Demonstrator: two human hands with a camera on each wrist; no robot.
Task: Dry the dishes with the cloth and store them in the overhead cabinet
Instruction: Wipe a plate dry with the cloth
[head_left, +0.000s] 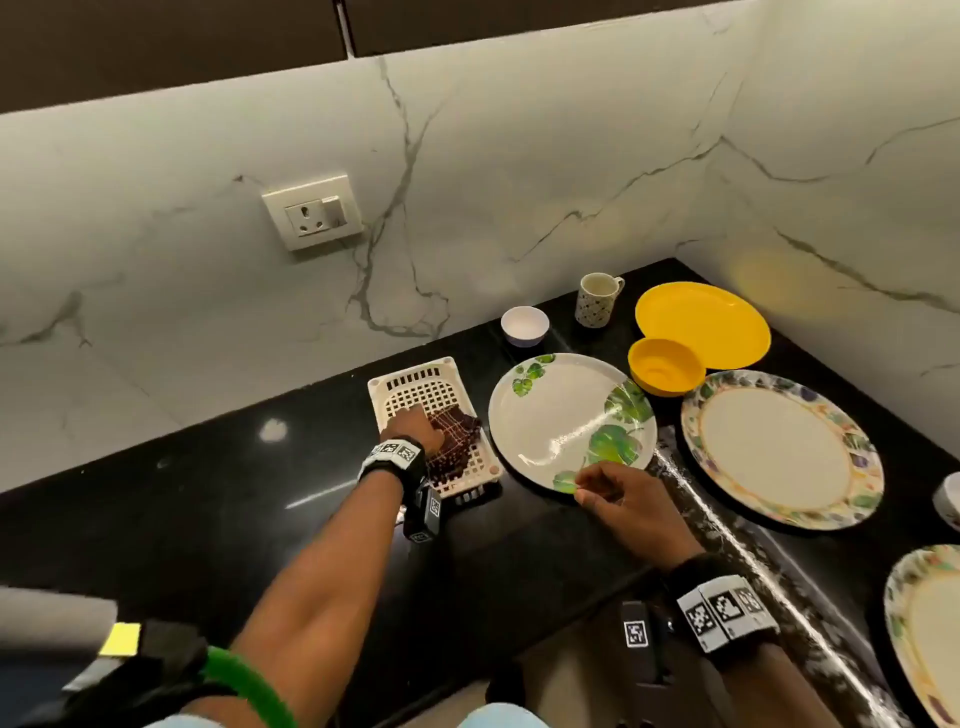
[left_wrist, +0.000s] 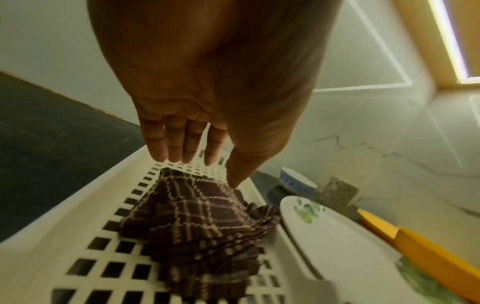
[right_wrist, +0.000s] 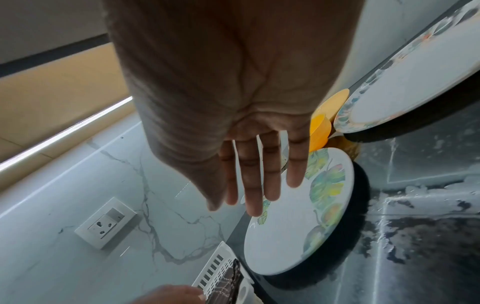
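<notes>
A: Where is the brown checked cloth (left_wrist: 200, 222)?

B: It lies crumpled in the cream plastic lattice basket (head_left: 415, 384), which sits on the black stone tabletop (head_left: 208, 499). The person's left hand (left_wrist: 207, 86) hovers over the cloth with straight, spread fingers (left_wrist: 174, 144); the thumb tip touches the fabric, and nothing is gripped.

A: And the dishes?

B: Just right of the basket lies a round white plate printed with green leaves (head_left: 563, 415). The right hand (head_left: 618, 499) is at that plate's near rim. From the wrist view its fingers (right_wrist: 253, 181) reach out straight over the plate, relaxed and holding nothing.

A: What else stands by the leaf plate?

B: Behind it, a small white bowl (head_left: 524, 325) and a speckled mug (head_left: 597, 300) near the marble wall (head_left: 519, 182). To its right, a yellow plastic bowl (head_left: 666, 366) sits against a yellow plastic plate (head_left: 711, 322), and a large plate with a floral rim (head_left: 779, 449) lies nearer the person. Another floral-rimmed plate (head_left: 930, 629) shows at the frame's right edge.

A: Anything left of the basket?

B: A white wall socket (head_left: 311, 212), up on the marble.
</notes>
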